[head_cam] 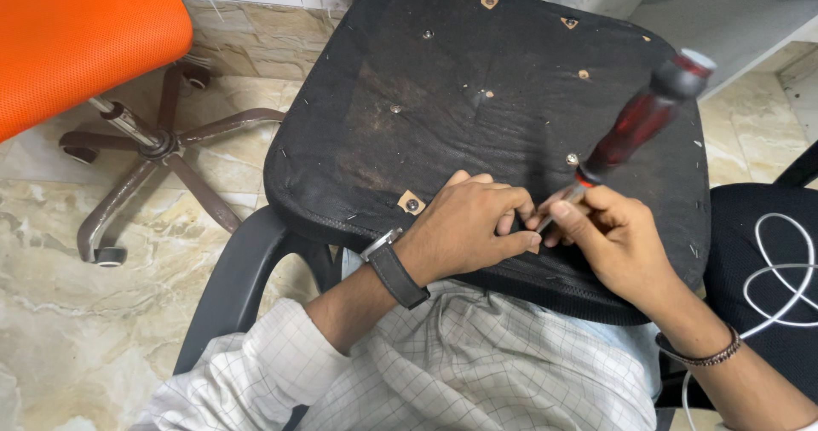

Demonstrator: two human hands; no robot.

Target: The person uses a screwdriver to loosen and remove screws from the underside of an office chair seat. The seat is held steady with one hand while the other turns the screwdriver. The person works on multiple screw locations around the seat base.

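An upturned black chair seat lies across my lap, its fabric underside dotted with screws and staples. My left hand, with a dark watch on the wrist, presses on the seat near its front edge, fingers curled against the tool's tip. My right hand pinches the metal shaft of a screwdriver with a dark red translucent handle that tilts up to the right. The tip meets the fabric between both hands and is hidden by the fingers.
An orange office chair on a brown wheeled base stands at the left on a marble floor. A dark armrest curves below the seat. A black cushion with a white cable sits at the right.
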